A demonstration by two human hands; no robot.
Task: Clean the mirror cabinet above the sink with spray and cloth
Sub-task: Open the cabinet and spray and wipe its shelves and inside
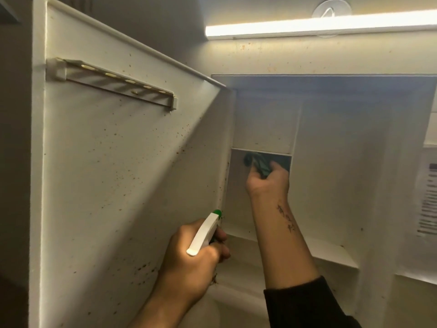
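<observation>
The cabinet door [118, 162] is swung open to the left, its white inner face speckled with brown spots. Inside the cabinet [331, 162], my right hand [267, 183] presses a dark green cloth [259, 162] against the back wall just under a shelf [261, 150]. My left hand [196, 259] holds a white spray bottle [204, 233] with a green nozzle, pointed up toward the door's hinge edge. The bottle's body is hidden behind my hand.
A slotted metal rack [113, 84] is fixed to the upper part of the door. A lit strip light [319, 27] runs above the cabinet. A lower shelf [326, 254] sits beneath my right forearm. A printed paper label [428, 200] hangs at the right.
</observation>
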